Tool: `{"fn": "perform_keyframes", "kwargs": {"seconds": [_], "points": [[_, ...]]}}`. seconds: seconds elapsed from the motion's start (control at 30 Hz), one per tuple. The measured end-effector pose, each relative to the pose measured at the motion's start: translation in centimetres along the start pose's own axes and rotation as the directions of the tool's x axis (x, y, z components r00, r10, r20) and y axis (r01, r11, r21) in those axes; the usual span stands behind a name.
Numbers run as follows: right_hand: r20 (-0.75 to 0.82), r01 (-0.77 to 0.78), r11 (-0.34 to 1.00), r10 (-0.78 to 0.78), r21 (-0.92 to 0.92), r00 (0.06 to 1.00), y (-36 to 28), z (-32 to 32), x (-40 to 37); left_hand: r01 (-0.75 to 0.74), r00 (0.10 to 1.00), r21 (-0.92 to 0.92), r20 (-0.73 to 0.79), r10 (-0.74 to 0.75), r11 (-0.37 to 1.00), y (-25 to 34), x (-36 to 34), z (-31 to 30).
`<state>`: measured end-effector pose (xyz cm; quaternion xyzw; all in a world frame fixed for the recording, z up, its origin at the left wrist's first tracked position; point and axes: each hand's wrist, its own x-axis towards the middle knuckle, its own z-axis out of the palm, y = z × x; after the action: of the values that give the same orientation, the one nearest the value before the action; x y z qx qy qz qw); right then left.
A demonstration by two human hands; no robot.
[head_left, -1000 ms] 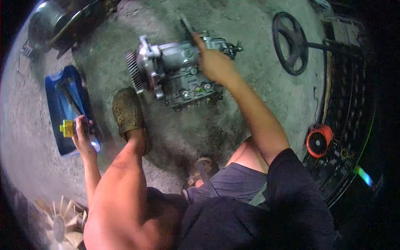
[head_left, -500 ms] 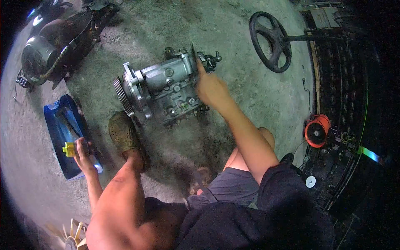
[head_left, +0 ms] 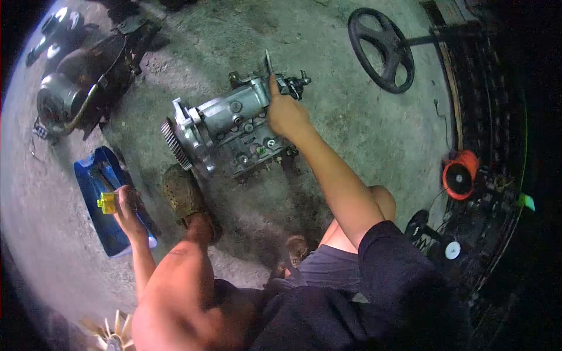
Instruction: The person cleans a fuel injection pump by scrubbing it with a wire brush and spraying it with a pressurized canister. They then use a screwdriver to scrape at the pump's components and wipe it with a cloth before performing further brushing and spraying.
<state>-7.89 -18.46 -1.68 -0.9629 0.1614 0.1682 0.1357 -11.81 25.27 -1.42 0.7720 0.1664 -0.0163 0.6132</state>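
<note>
A silver fuel injection pump (head_left: 234, 120), with a toothed gear (head_left: 175, 144) at its left end, lies on the concrete floor. My right hand (head_left: 288, 117) is closed at the pump's right end, the index finger stretched along a thin metal blade (head_left: 268, 61) that points away from me. Most of the blade's lower part is hidden by the fingers. Over the blue tray (head_left: 96, 234), my left hand (head_left: 130, 216) grips a yellow plastic piece (head_left: 107, 203), whose exact kind I cannot make out. Something dark and long lies in the tray's far part.
My shoe (head_left: 180, 196) stands between tray and pump. At upper left lies a large dark machine part (head_left: 76, 88). A steering wheel (head_left: 381, 51) is at upper right, with an orange reel-like object (head_left: 461, 174) below it. Pale fan blades (head_left: 114, 333) show at lower left.
The view has shifted a little, so most floor objects appear slightly to the right. The blade has turned and looks brighter at the pump's end. Both hands keep their grip.
</note>
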Motion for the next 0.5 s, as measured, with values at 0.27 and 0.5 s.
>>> {"fn": "perform_keyframes", "kwargs": {"seconds": [0.27, 0.5], "points": [[0.16, -0.048, 0.997, 0.036, 0.067, 0.986, 0.1, 0.1, -8.0, -0.195, 0.96, -0.042, 0.197, 0.2, 0.98, 7.1, 2.6, 9.7], [-0.059, -0.126, 0.956, 0.147, 0.266, 0.987, -0.7, 1.2, -0.6, -0.366, 0.841, -0.091, 0.394, 0.371, 0.926, 9.3, 6.7, 20.4]]}}
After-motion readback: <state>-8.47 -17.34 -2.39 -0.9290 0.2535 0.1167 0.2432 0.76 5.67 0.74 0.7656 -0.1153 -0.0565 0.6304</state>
